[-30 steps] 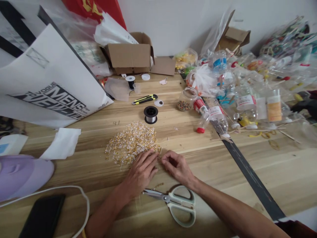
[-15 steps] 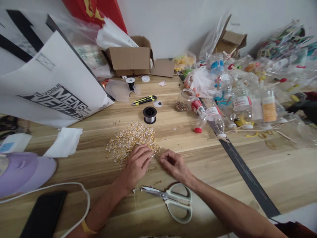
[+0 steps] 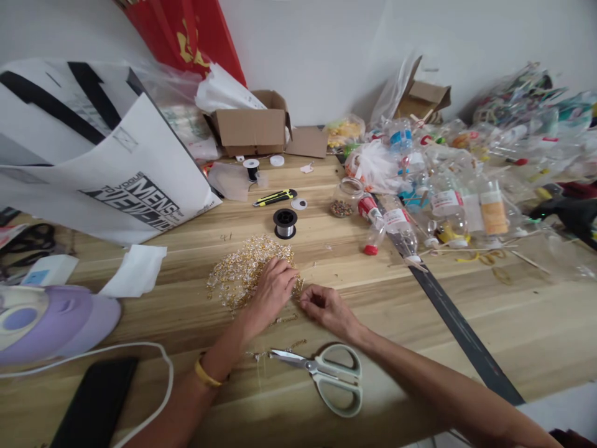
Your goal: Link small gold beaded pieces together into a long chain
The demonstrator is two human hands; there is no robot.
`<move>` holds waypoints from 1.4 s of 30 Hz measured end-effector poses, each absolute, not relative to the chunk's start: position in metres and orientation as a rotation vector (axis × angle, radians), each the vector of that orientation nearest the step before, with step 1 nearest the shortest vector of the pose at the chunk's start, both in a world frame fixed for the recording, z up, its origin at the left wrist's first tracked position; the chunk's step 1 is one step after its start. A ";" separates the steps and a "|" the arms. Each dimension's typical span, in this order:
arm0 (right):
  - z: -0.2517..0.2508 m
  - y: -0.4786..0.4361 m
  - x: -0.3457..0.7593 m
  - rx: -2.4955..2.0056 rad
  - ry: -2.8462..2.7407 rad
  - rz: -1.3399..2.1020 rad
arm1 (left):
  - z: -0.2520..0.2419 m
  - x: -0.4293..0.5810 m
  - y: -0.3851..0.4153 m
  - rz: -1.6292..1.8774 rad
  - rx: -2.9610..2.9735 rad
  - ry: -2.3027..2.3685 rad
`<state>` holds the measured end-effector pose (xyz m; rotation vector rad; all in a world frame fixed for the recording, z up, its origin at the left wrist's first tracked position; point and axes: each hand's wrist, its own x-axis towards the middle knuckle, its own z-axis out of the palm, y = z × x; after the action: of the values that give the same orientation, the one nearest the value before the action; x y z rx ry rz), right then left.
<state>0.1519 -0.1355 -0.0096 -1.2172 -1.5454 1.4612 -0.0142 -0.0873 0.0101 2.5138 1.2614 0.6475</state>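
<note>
A loose pile of small gold and clear beads (image 3: 240, 267) lies on the wooden table. My left hand (image 3: 274, 286) rests over the pile's right edge, fingers bent together; whatever is under the fingertips is hidden. Just right of it, my right hand (image 3: 329, 308) is closed in a pinch near the tabletop, and what it pinches is too small to make out. Below the hands lie a short beaded chain (image 3: 285, 319) and grey-handled scissors (image 3: 326, 376), whose tips touch or nearly touch another small beaded piece (image 3: 256, 355).
Behind the pile stand a spool of thin wire (image 3: 285, 225), a yellow-black utility knife (image 3: 275, 198) and a jar of beads (image 3: 344, 202). Plastic bottles (image 3: 443, 205) crowd the right. At left are a white bag (image 3: 135, 168), a purple device (image 3: 60, 323) and a phone (image 3: 96, 401).
The camera view has shifted, so the background sits lower. My left hand has moved slightly right over the pile, and its wristband shows more fully. My right hand keeps its pinch.
</note>
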 end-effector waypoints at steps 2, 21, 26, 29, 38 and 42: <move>-0.009 -0.134 0.152 -1.223 -1.571 1.460 | 0.007 -0.013 -0.082 0.598 2.557 1.252; -0.015 -0.134 0.156 -1.172 -1.573 1.449 | 0.003 -0.018 -0.078 0.952 2.265 1.243; -0.015 -0.136 0.156 -1.176 -1.571 1.439 | 0.012 -0.025 -0.108 0.985 1.776 1.302; -0.014 -0.137 0.157 -1.165 -1.572 1.442 | 0.009 -0.026 -0.120 0.972 1.600 1.319; -0.023 -0.137 0.157 -1.161 -1.594 1.402 | -0.004 -0.028 -0.119 1.044 1.479 1.340; -0.023 -0.137 0.158 -1.179 -1.615 1.401 | -0.005 -0.031 -0.120 1.056 1.458 1.351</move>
<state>0.1576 -0.1369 -0.0228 -1.1788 -1.6155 1.4008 -0.0309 -0.1200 -0.0048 1.4578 1.3510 1.0556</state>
